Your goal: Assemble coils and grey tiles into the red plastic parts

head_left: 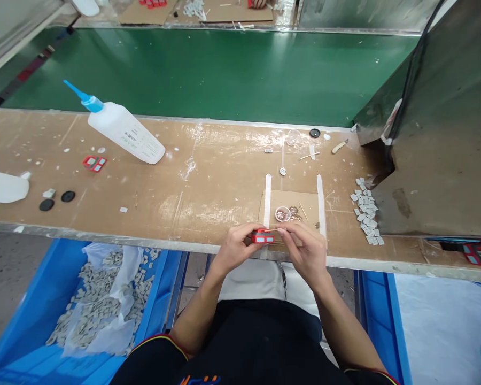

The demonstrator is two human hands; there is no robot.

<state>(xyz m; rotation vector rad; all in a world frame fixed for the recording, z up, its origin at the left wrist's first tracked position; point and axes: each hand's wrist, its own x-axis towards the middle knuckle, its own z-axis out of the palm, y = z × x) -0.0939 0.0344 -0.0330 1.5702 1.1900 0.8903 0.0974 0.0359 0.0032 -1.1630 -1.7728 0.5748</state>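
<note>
My left hand (237,247) grips a small red plastic part with pale window-like panels, perhaps a toy vehicle body (263,236), at the bench's front edge. Pinched in my right hand (304,247) is a thin wooden stick (271,230), its tip at the top of the red part. Just beyond my hands, a small clear cup (282,214) stands on a cardboard piece (310,200) held by white tape strips. Dark ring-like pieces (295,213) lie beside the cup, with another thin stick (303,210) near them.
A white bottle with a blue nozzle (126,132) lies on the bench at left, near another red part (94,163). Small grey-white tiles (367,211) are piled at right by a metal housing (441,144). Blue bins (28,315) stand below; a green belt (224,75) runs behind.
</note>
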